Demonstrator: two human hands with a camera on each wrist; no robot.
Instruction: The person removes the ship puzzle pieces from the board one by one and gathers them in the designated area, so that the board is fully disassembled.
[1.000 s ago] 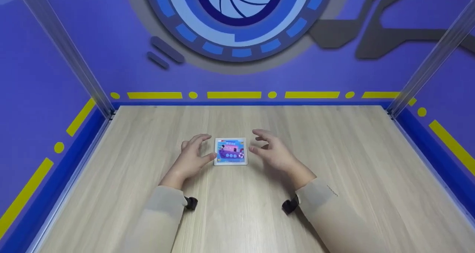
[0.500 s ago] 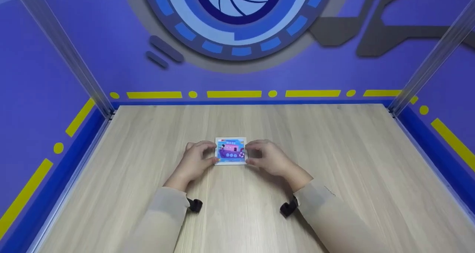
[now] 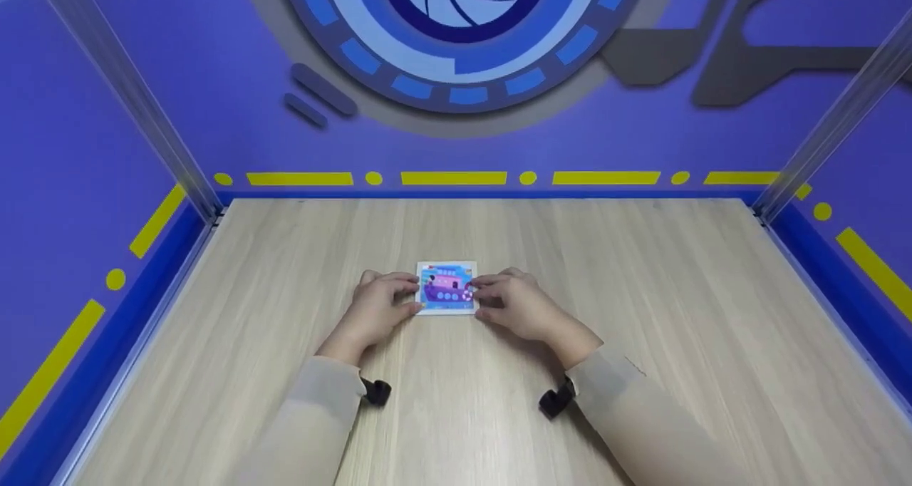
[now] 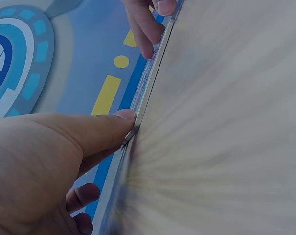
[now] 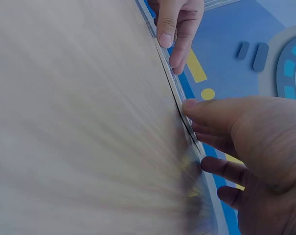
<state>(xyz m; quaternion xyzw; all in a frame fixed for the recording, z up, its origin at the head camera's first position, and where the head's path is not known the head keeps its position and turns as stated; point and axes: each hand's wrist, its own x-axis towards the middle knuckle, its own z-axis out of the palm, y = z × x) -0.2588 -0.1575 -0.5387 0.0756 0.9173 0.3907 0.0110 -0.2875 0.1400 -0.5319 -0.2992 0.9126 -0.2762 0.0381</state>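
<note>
A small square picture panel (image 3: 447, 288) with a pink and purple boat on blue lies flat on the wooden table. My left hand (image 3: 374, 308) grips its left edge, thumb near the lower corner and fingers higher up. On the opposite edge my right hand (image 3: 524, 306) holds it the same way, between thumb and fingertips. In the left wrist view the panel (image 4: 147, 88) appears edge-on and thin, the left thumb against its near side. The right wrist view shows the right thumb touching the panel's edge (image 5: 173, 83), with the left hand (image 5: 179, 29) beyond.
The wooden table (image 3: 456, 400) extends around the hands. A blue-purple back wall (image 3: 235, 122) with yellow dashes rises at its far edge, and side walls with metal corner posts (image 3: 841, 112) stand left and right. A black wrist device (image 3: 557, 398) sits under the right sleeve.
Both hands have closed in from beside the panel onto its left and right edges. Since half a second ago they have barely moved, and the panel stays flat.
</note>
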